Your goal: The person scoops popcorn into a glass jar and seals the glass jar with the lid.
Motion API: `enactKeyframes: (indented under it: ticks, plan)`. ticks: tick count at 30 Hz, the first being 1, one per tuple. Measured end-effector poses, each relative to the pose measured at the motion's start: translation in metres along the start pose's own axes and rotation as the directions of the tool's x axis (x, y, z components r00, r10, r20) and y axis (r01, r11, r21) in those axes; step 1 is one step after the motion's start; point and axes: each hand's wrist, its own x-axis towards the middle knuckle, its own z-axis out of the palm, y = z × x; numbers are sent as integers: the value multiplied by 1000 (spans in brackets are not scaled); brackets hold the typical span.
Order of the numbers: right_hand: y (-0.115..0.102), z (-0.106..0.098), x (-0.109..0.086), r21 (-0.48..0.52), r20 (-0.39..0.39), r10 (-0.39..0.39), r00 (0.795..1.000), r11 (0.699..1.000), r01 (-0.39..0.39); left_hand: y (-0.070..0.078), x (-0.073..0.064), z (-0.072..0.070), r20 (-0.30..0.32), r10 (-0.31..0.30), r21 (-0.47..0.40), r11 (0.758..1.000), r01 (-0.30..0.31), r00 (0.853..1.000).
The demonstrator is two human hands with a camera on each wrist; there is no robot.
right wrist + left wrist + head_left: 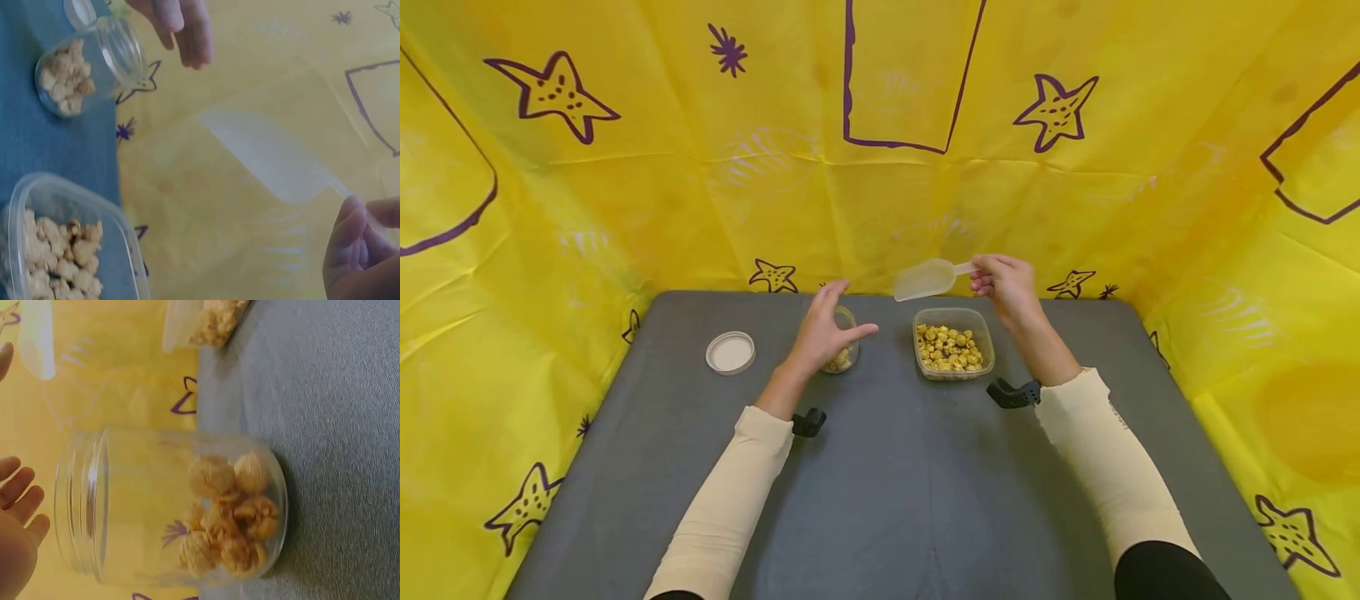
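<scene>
A head camera looks down across the gray table [880, 500] toward its far edge. Closer, sideways-turned wrist views share the jar [150, 494] and tub [953, 317].

Yellow backdrop [662, 208] with dark purple starfish drawings [553, 93] around a gray tabletop [880, 483].

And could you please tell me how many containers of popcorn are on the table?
2: the clear jar near the left hand, and the plastic tub to the jar's right in the head view. No others show.
</scene>
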Motion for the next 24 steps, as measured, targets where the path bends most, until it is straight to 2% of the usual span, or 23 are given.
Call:
enactKeyframes:
  ticks: [6, 14, 19, 24]
  plan:
    - [-2, -15, -2, -42, -33, -46, 998, 998, 45, 13, 0, 12, 38, 67, 5, 998, -67, 997]
    - [-1, -36, -4, -208, -70, -74, 995, 976, 58, 22, 1, 32, 116, 104, 5, 994, -105, 988]
    - [5, -51, -6, -382, -97, -88, 991, 923, 44, 22, 0, 52, 151, 93, -13, 996, -92, 984]
    - [13, -62, -8, -544, -75, -111, 991, 838, 52, 19, -1, 74, 213, 34, -19, 999, -30, 977]
